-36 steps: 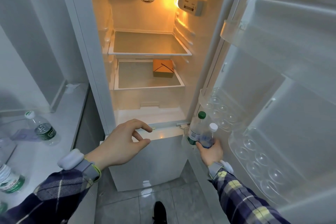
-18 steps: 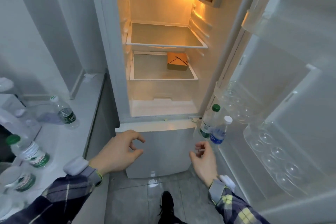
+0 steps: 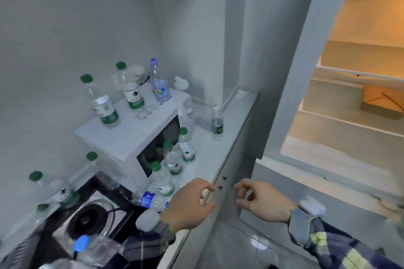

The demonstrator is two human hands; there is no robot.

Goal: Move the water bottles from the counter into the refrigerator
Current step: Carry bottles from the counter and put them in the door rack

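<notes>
Water bottles crowd the left side of the view. Three green-capped bottles stand on the white counter in front of a microwave, and another bottle with a dark green label stands apart nearer the wall. On top of the microwave stand two green-labelled bottles and a purple-capped bottle. A bottle with a blue label lies on its side by the stove burner; its lettering is too blurred to read, as are the other labels. The left hand hovers over the counter edge, fingers loosely curled and holding nothing. The right hand hangs just beside it, also loosely curled and holding nothing. To the right, the open refrigerator is lit inside, with a brown box on a shelf.
</notes>
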